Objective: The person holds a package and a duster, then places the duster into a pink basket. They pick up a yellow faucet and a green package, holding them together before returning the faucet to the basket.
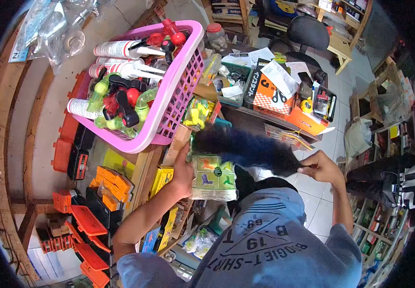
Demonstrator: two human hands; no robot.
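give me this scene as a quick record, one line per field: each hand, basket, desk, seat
left hand: the left hand grips the edge of a printed packet
right hand: the right hand pinches one end of a dark fluffy item, possibly a duster
basket: pink basket, tilted in view, with white nozzled tubes and red and green plastic pieces
desk: orange box with a scissors picture, papers lying over it
seat: black chair beyond the desk

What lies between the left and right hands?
In the head view, a dark fluffy item, maybe a duster, spans most of the gap, one end pinched in the right hand; a printed plastic packet is beside the left hand.
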